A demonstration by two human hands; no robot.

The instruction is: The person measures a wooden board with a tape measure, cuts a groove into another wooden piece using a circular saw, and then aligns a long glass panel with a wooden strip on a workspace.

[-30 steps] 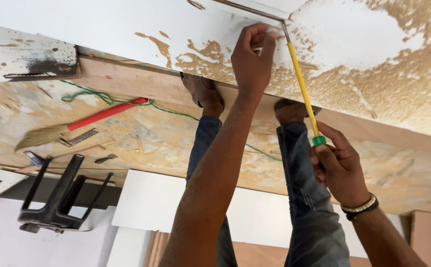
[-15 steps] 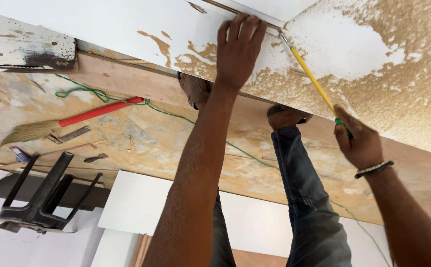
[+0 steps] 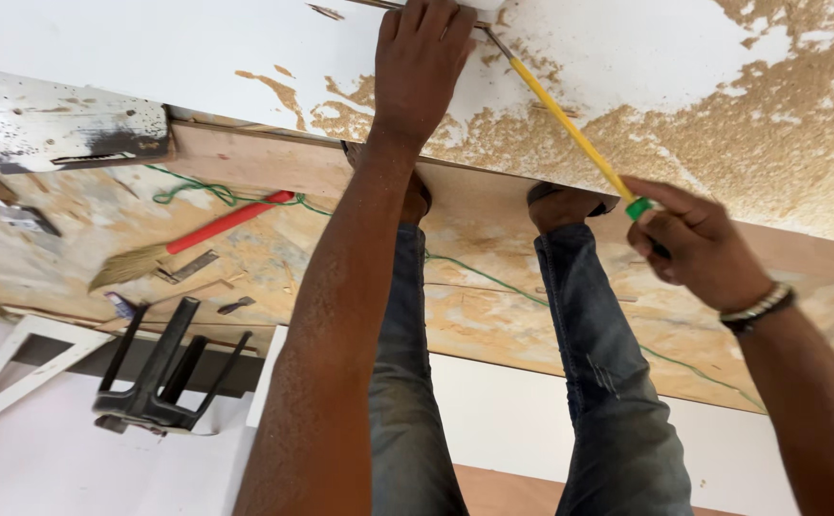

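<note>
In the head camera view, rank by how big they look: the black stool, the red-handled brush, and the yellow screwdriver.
1. Black stool, bulkiest.
2. Yellow screwdriver and red-handled brush: similar length, and the screwdriver sits nearer the camera, so I won't rank them.

No packages, labels, signs, screens visible anywhere in view.

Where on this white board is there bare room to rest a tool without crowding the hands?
The white board is bare between the paint-stained scraper and the left hand, which presses on it. Right of the screwdriver, held by the right hand, it is chipped and rough. The floor by the brush and green cord is cluttered.
</note>
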